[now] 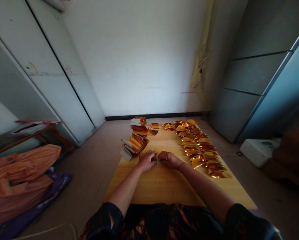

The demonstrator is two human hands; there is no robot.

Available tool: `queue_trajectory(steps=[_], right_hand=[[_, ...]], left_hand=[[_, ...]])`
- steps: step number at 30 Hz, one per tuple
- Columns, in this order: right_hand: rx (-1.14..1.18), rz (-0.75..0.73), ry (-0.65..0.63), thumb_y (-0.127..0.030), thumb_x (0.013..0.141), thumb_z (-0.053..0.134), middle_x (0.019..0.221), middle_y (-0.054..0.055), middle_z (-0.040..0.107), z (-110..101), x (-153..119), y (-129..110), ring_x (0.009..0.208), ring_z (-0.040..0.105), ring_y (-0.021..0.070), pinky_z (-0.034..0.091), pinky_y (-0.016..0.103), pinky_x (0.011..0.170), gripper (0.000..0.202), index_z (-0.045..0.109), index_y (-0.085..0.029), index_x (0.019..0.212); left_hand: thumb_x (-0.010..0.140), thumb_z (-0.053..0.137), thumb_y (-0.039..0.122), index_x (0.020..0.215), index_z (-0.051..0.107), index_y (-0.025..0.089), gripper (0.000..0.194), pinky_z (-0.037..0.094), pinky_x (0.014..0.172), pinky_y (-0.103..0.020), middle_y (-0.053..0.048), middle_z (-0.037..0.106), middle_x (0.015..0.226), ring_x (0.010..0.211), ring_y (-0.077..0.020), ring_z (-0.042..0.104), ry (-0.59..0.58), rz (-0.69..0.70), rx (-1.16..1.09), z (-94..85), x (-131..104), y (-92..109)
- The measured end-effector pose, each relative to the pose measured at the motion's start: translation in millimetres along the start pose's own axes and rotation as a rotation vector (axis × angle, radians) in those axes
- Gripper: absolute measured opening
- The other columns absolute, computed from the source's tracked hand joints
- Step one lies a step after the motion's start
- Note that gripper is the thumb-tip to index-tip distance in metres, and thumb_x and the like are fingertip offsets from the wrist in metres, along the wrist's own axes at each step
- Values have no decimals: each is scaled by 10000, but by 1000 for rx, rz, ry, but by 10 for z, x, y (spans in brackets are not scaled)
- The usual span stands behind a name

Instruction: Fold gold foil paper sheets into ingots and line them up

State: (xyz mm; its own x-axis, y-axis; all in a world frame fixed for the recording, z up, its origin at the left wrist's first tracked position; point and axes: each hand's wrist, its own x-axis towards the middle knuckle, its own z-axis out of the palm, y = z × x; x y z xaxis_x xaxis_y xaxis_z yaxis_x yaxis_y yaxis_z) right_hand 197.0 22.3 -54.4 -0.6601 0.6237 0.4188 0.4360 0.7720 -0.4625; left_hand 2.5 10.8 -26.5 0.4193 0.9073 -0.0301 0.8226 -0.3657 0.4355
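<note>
Both hands meet at the middle of the wooden table (pixel 164 190). My left hand (pixel 147 161) has its fingers curled on the left side of a small pale paper piece (pixel 158 159). From the right, my right hand (pixel 169 160) is closed on the same piece. Stacks of gold foil paper with pale backing (pixel 136 143) lie just beyond my left hand. To the right of my right hand, folded shiny gold pieces (pixel 194 143) lie in overlapping rows. A few gold sheets (pixel 153 129) sit near the far edge.
Grey cabinets stand at the left (pixel 71 73) and right (pixel 251 66). Orange plastic bags (pixel 21 176) lie at the left beside a wooden rack. A white box (pixel 258 151) is on the floor at the right. Beyond the table is a white wall (pixel 144 60).
</note>
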Motion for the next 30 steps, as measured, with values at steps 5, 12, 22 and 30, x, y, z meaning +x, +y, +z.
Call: queue_trajectory(steps=[5, 12, 22, 30], right_hand=[[20, 39, 38, -103, 708, 582, 1026, 54, 630, -57, -67, -28, 957, 569, 166, 455, 289, 845, 286, 671, -205, 960], [-207, 198, -33, -293, 747, 676, 1054, 68, 607, -106, -83, 9, 953, 547, 199, 429, 338, 852, 207, 703, -240, 945], [62, 101, 51, -174, 789, 575, 809, 28, 629, 6, 44, 44, 800, 582, 134, 466, 238, 740, 103, 676, -192, 789], [90, 116, 113, -81, 746, 491, 925, 48, 677, 18, -14, 83, 881, 612, 153, 481, 291, 808, 269, 688, -193, 891]], left_hand=[[767, 566, 268, 958, 617, 244, 199, 178, 1093, -484, -19, 500, 1358, 1271, -233, 396, 17, 28, -11, -14, -9, 9], [759, 549, 230, 838, 602, 235, 95, 209, 1072, -452, -7, 537, 1314, 1226, -209, 430, 21, 53, -36, -50, -30, 44], [774, 514, 201, 864, 610, 247, 139, 200, 1078, -475, 26, 523, 1334, 1287, -216, 385, 10, 11, -55, -53, -25, 54], [765, 527, 221, 845, 607, 231, 114, 231, 1061, -465, -12, 533, 1323, 1274, -224, 394, 34, 50, -54, -45, -28, 33]])
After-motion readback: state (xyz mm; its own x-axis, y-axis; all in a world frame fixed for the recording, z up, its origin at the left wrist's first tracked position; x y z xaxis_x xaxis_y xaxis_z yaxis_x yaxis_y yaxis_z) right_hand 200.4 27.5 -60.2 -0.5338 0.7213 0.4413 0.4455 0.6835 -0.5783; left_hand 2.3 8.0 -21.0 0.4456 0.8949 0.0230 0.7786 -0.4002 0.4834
